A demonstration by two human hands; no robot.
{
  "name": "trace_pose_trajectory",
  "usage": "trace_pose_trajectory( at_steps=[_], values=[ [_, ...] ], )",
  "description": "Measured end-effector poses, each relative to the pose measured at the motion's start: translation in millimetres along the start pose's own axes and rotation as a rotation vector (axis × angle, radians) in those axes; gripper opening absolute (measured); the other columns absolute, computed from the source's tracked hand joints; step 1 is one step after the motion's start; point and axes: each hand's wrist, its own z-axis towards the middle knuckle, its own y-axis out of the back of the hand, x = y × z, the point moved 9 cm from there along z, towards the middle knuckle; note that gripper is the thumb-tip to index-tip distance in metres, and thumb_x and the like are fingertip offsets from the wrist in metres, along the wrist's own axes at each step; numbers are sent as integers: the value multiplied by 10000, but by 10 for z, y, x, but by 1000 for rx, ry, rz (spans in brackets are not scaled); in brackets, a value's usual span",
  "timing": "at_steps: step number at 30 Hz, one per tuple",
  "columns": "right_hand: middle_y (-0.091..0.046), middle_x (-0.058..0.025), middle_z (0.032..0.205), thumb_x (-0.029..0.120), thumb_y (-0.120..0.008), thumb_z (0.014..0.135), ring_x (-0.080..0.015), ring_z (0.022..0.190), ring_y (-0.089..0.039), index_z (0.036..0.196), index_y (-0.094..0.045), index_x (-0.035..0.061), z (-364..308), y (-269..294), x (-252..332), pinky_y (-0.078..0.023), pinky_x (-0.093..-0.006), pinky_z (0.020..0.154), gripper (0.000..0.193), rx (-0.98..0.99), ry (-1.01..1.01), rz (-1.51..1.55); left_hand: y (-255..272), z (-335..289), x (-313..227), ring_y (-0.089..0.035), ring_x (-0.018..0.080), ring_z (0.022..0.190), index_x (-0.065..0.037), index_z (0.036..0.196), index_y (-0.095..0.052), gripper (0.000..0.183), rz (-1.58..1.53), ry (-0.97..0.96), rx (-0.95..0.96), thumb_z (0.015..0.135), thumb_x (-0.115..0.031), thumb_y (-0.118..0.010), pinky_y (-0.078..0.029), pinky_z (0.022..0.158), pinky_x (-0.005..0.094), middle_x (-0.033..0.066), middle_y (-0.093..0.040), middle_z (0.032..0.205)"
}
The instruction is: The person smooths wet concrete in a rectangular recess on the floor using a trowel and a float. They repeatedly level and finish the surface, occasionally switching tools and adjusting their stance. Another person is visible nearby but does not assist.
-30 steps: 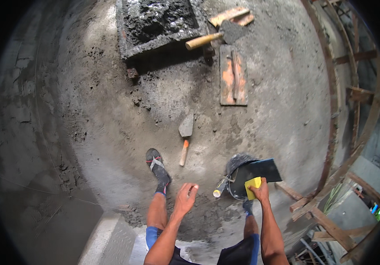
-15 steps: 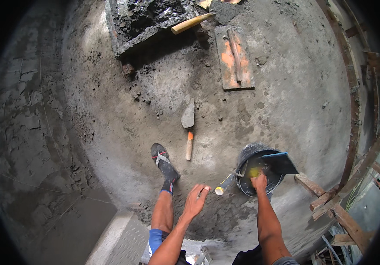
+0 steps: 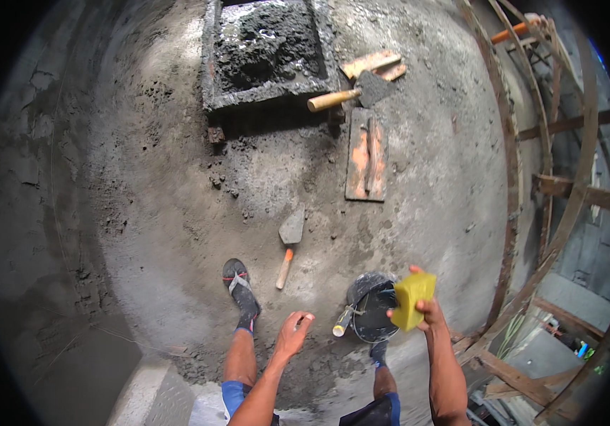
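Observation:
A yellow sponge (image 3: 414,301) is gripped in my right hand (image 3: 429,312), raised over the right rim of a dark bucket (image 3: 355,292). Liquid-looking dark contents show inside, with part of a blue-edged tool by the sponge. At the bucket's left side leans a grey cylindrical piece (image 3: 343,321) with a yellow-ringed end. My left hand (image 3: 293,334) hovers left of the bucket, fingers loosely bent and holding nothing. Ahead of it on the floor lies a pointed trowel (image 3: 291,228) with a wood-and-orange handle.
A mortar trough (image 3: 269,94) stands at the far side. By its right corner rests a second trowel (image 3: 374,89) with a wooden handle. A worn orange-grey hand float (image 3: 367,157) lies nearer. Wooden framing (image 3: 510,213) runs along the right; a pale block (image 3: 150,397) sits lower left.
My right hand has come up out of the bucket with the sponge and moved slightly right. The blue-edged tool now shows much less. The view has shifted, bringing more of the trough in.

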Motion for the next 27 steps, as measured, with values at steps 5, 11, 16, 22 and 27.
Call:
trace_pose_trajectory(
  at_steps=[5,11,16,22,27],
  values=[
    [-589,-164,1251,321,-674,871,-294,1088,-625,1420,-434,83,1365,-1986,1285,-636,-446,675,645,95,286,-258,493,189,-169,-644,263,960,-19,1039,-677,276,-71,-9,-64,971,-275,-598,-491,879,365,139,-668,1011],
    [-644,-212,1158,209,-539,998,-304,967,-701,1408,-400,-14,3014,-4299,2811,-606,-370,736,487,11,551,-795,1043,396,-427,-656,226,879,-18,1026,-677,255,-268,-59,-125,961,-249,-592,-506,828,347,112,-698,995],
    [-679,-155,935,284,-601,976,-214,787,-700,1184,-611,13,3708,-5555,3474,-568,-340,606,341,-258,826,-1460,1332,506,-571,-653,225,875,-19,1025,-676,256,-323,-46,-149,957,-247,-581,-503,825,348,112,-698,985],
    [-735,-145,934,323,-665,838,-272,860,-722,1088,-717,18,3695,-6145,4046,-550,-384,743,398,-812,988,-1864,1551,558,-632,-651,220,857,-20,1022,-677,272,-350,-33,-172,950,-267,-588,-504,817,347,110,-693,964],
    [-724,-183,901,486,-570,897,-317,878,-706,1010,-709,30,3373,-5919,4400,-510,-445,802,489,-805,1112,-1974,1538,516,-614,-649,219,848,-22,1027,-678,256,-327,-37,-164,946,-249,-590,-503,811,344,108,-691,978]
  ],
)
